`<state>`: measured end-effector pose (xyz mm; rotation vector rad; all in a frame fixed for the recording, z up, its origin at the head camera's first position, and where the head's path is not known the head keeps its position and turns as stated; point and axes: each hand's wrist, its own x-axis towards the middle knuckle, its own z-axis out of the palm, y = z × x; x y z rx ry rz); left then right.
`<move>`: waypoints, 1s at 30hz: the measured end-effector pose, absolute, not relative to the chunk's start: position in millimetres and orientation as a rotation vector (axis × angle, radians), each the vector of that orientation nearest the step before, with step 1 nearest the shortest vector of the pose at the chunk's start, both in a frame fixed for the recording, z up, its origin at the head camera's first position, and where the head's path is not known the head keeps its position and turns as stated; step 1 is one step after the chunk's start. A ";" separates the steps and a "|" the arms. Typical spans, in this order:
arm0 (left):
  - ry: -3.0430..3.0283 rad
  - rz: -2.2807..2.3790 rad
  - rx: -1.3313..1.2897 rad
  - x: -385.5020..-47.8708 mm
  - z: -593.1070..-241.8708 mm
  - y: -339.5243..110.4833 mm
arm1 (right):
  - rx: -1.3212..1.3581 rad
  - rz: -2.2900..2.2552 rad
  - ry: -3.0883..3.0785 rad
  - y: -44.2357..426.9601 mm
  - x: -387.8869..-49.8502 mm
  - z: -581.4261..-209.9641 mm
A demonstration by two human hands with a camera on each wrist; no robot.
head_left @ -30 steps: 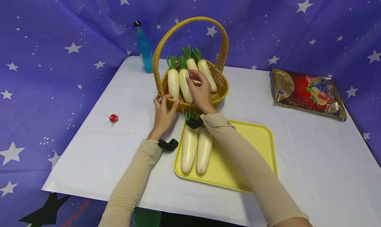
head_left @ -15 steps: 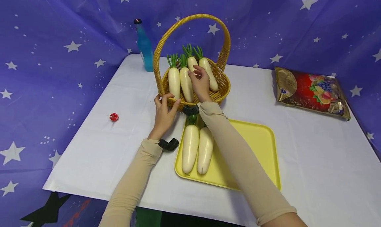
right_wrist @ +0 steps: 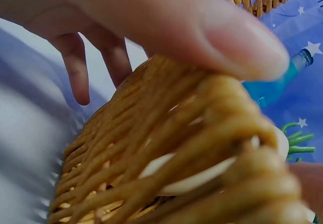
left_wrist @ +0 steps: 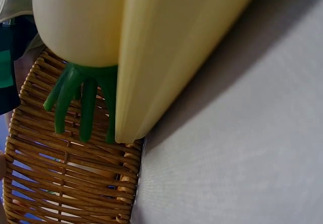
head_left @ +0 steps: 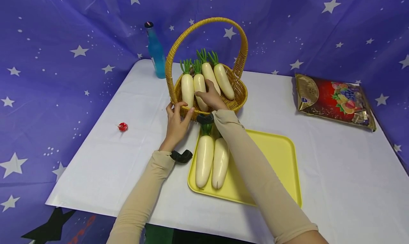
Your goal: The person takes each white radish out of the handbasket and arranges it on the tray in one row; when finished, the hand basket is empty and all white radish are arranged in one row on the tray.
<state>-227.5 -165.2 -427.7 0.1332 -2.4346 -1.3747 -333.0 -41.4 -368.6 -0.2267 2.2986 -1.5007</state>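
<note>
Lifting the radish (head_left: pixel 199 82) under the right hand (head_left: pixel 212 96) could snag crowded neighbours (head_left: pixel 209 74) in the basket (head_left: pixel 238 86), upper centre; whether those fingers hold it is unclear; the left hand (head_left: pixel 176 126) grips the basket.

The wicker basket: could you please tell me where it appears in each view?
Head: the wicker basket stands upper centre, behind the yellow tray.
Left wrist: lower left.
Right wrist: foreground, bottom centre.
Shared landmark: the white tablecloth, visible in all three.
</note>
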 end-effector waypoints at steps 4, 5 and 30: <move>-2.438 -1.371 0.131 -227.7 -427.4 -165.1 | -0.221 -1.475 2.283 -41.3 -332.0 -367.2; -2.439 -1.372 0.131 -227.7 -427.4 -165.1 | -0.218 -1.470 2.282 -41.4 -331.8 -367.0; -2.445 -1.361 0.143 -226.4 -425.7 -165.0 | -0.276 -1.398 2.425 -43.8 -332.3 -372.3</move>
